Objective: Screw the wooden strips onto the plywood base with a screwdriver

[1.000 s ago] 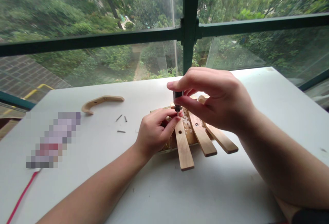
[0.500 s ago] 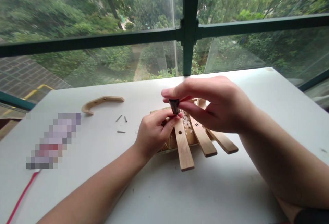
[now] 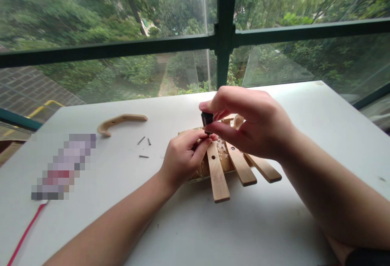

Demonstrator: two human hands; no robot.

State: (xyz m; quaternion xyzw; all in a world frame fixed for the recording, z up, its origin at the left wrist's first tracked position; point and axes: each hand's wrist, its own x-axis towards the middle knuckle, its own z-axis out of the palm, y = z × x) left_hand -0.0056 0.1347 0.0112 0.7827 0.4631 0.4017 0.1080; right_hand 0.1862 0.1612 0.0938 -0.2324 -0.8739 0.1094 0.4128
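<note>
My right hand [image 3: 250, 125] pinches a small dark screwdriver [image 3: 207, 118] between thumb and fingers, held upright over the top end of a wooden slat [image 3: 217, 172]. My left hand [image 3: 183, 156] is closed around that end of the slat, its fingertips pressed together just under the tool's tip; whatever small thing they grip is hidden. Two more wooden slats [image 3: 242, 166] fan out to the right, all resting on a round woven wooden piece [image 3: 202, 170] on the white table [image 3: 213, 225].
A curved wooden piece [image 3: 120, 122] lies at the back left. Three loose screws [image 3: 144, 146] lie between it and my left hand. A blurred-out object [image 3: 62, 166] and a red cord [image 3: 26, 233] sit at the left edge. Green-framed window glass [image 3: 225, 34] borders the table's far side.
My right hand dipped with the screwdriver tilted, then rose a little and set it upright again, turning it between the fingers. My left hand and the slats stayed put.
</note>
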